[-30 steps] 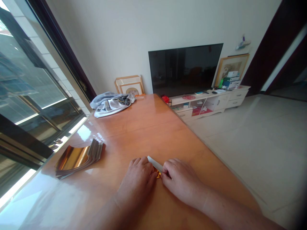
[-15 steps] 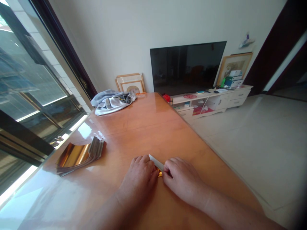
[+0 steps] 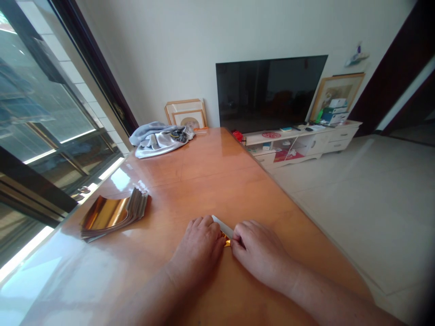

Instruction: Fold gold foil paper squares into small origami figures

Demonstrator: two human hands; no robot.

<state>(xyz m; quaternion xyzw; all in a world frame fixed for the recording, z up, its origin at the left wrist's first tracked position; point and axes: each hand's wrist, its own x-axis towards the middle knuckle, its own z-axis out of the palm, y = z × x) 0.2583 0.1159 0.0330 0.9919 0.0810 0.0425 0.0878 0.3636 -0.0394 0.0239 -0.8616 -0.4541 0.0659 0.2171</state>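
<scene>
Left hand and right hand held gold paper.
Fingers were clamped on its two ends — even pressure against the table probably kept the edge straightest.

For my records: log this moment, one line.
left hand: on gold foil paper; right hand: pinching its edge; gold foil stack: on wooden table
</scene>
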